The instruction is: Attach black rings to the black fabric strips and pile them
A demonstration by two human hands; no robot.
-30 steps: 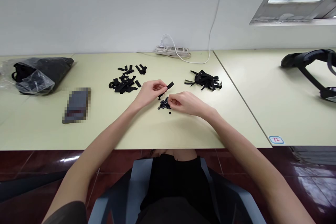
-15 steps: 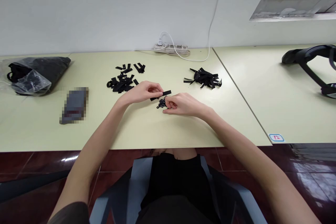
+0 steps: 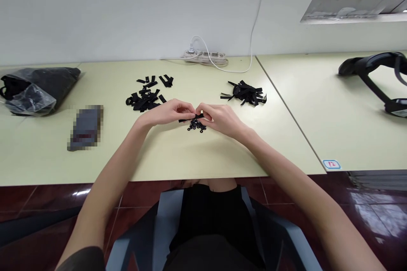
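My left hand [image 3: 176,112] pinches a short black fabric strip [image 3: 183,120] near the middle of the table. My right hand [image 3: 218,117] has come up against the left, with thumb and forefinger closed at the strip's right end. Whether a small ring is also between those fingers cannot be made out. Just below the fingertips lies a little heap of small black rings [image 3: 194,126], partly covered by the right hand. Beyond my left hand is a loose pile of black strips [image 3: 144,100]. Another pile of black strips [image 3: 249,93] lies beyond my right hand.
A clear plastic bag with black contents [image 3: 41,91] lies at the far left, near a blurred dark flat object [image 3: 85,127]. Against the wall sits a power strip [image 3: 206,56] with a white cable. A black strapped device [image 3: 375,76] rests on the right-hand table.
My right hand has lifted from the heap of rings to the strip and met my left hand there. The left hand still holds the strip. The view has shifted slightly.
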